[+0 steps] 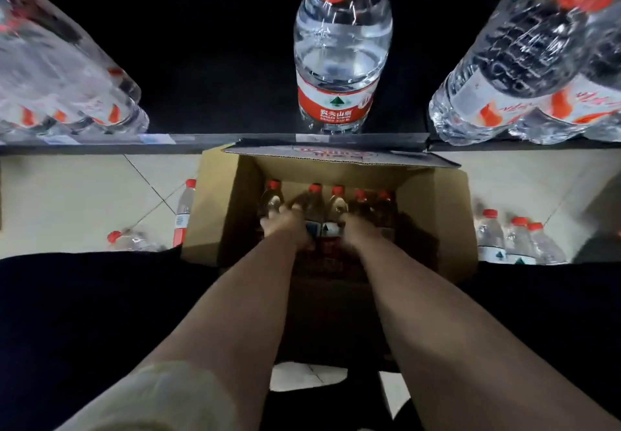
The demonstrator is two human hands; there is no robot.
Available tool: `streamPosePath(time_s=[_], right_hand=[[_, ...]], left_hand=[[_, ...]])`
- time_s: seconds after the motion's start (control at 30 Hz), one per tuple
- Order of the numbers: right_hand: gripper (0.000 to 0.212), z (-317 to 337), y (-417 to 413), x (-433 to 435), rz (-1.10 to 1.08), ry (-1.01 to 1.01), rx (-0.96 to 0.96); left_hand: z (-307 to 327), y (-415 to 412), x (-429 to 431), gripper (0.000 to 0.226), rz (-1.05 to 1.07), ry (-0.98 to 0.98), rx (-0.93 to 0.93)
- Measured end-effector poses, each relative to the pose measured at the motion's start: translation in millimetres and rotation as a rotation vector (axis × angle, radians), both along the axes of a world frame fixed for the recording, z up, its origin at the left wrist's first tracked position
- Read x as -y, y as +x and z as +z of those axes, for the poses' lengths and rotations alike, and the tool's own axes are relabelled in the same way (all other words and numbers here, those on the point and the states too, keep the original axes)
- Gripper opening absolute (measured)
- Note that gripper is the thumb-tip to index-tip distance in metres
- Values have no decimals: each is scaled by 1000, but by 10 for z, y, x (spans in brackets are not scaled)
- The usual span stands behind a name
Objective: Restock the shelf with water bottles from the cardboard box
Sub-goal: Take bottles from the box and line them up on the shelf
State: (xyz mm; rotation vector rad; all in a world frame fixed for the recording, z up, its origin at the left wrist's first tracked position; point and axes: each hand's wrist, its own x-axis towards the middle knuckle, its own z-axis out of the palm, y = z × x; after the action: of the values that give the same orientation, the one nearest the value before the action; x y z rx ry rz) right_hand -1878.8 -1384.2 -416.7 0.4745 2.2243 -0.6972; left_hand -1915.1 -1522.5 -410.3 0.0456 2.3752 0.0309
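Note:
An open cardboard box (215, 202) stands on the floor below the dark shelf (201, 143). Inside it stand several red-capped water bottles (361, 204). Both my arms reach down into the box. My left hand (285, 225) grips the shoulder of a bottle (273, 199) at the left of the row. My right hand (354, 229) wraps a bottle (336, 204) near the middle, its fingers hidden behind the bottle. One labelled bottle (342, 54) stands alone at the middle of the shelf.
Packs of bottles fill the shelf at the left (67, 91) and right (537, 81), leaving dark gaps beside the single bottle. Loose bottles stand or lie on the tiled floor left of the box (184, 210) and right of it (517, 242). The box's far flap (336, 153) leans against the shelf edge.

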Motion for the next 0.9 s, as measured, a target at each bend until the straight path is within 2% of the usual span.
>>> streamPosePath(time_s=[0.17, 0.27, 0.37, 0.43, 0.47, 0.53, 0.67, 0.77, 0.83, 0.9], right_hand=[[40, -461, -150, 37, -297, -141, 40], [40, -708, -72, 26, -385, -123, 0], [32, -778, 56, 74, -481, -133, -75], [30, -816, 94, 116, -492, -131, -110], [30, -826, 96, 133, -500, -138, -112], [29, -850, 90, 146, -500, -138, -109], [21, -837, 124, 102, -457, -77, -143], [22, -855, 138, 85, -463, -63, -111], [24, -866, 116, 90, -463, -78, -58], [30, -863, 92, 111, -471, -131, -7]], left_hand=[[-683, -203, 100, 92, 197, 161, 163], [-1140, -150, 150, 76, 332, 250, 277], [-1420, 8, 151, 81, 446, 351, 304], [-1536, 104, 139, 69, 516, 396, 326], [-1572, 133, 137, 63, 546, 413, 346], [-1268, 104, 68, 62, 587, 414, 344], [-1191, 80, 85, 57, 628, 417, 335], [-1150, 84, 167, 63, 652, 466, 340], [-1087, 62, 233, 73, 756, 525, 375], [-1000, 18, 288, 68, 880, 594, 467]])
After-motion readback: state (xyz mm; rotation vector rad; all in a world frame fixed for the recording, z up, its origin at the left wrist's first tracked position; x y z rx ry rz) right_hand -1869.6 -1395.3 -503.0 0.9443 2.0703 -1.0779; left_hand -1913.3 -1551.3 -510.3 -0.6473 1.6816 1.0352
